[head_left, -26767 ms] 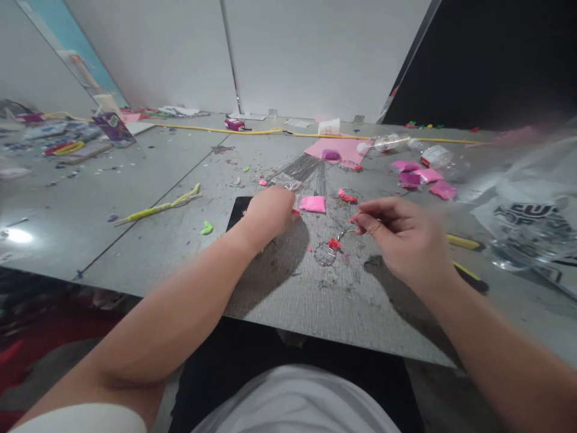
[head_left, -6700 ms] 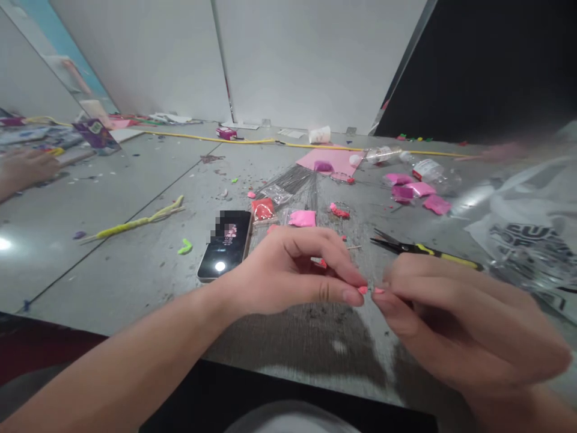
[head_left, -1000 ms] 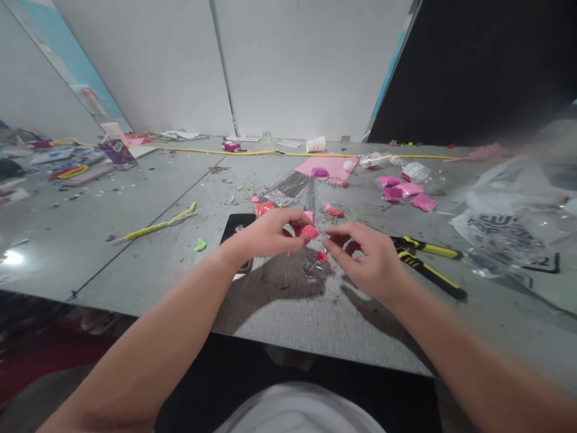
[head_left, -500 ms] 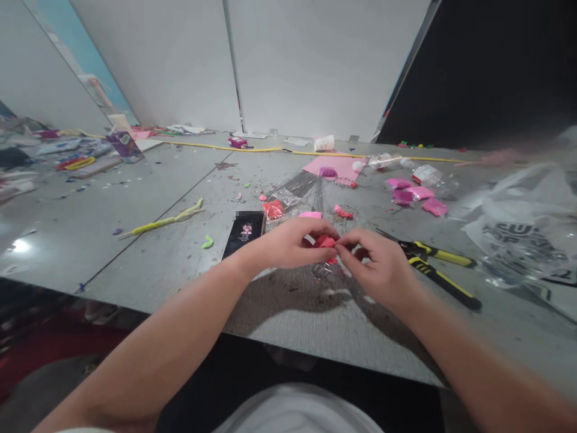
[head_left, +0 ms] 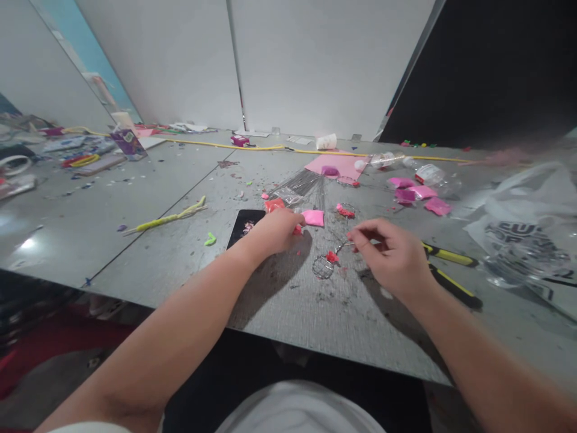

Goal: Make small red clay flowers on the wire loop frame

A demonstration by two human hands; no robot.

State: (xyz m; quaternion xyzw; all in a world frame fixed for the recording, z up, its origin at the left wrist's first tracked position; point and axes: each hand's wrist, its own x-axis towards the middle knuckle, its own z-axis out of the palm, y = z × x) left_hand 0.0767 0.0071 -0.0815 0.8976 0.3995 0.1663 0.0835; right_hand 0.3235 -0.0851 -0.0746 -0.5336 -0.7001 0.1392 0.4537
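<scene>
Wire loop (head_left: 323,267), a small round coil of thin silvery strand with red beads (head_left: 332,257) threaded at its upper edge, lies on the table just below the middle of the frame. Its loose end runs up and right to the right hand (head_left: 393,257), whose thumb and forefinger are pinched together at the tip of the wire; the other fingers curl loosely. The left hand (head_left: 273,231), just left of centre, rests on the table with fingers bent down over a small red packet (head_left: 297,229); how firmly it holds this cannot be told.

Beside the left hand lie a dark glossy phone (head_left: 243,224), a flat pink sachet (head_left: 313,218) and a clear bag of red beads (head_left: 274,205). A fan of fine straight wires (head_left: 311,180) spreads above them, toward a pink sheet of paper (head_left: 342,163). Yellow-handled pliers (head_left: 446,270) lie right of the right hand, partly behind it. More pink sachets (head_left: 417,193) and clear plastic bottles (head_left: 430,174) sit in the upper right, and a crinkled printed plastic bag (head_left: 527,234) fills the right edge. A yellow-green pipe cleaner (head_left: 166,218) lies at left.

The table (head_left: 135,198) is grey, matt and finely grained, strewn with bead crumbs and scraps. Behind it stand plain white wall panels (head_left: 315,60), with a black panel (head_left: 496,66) at upper right.
</scene>
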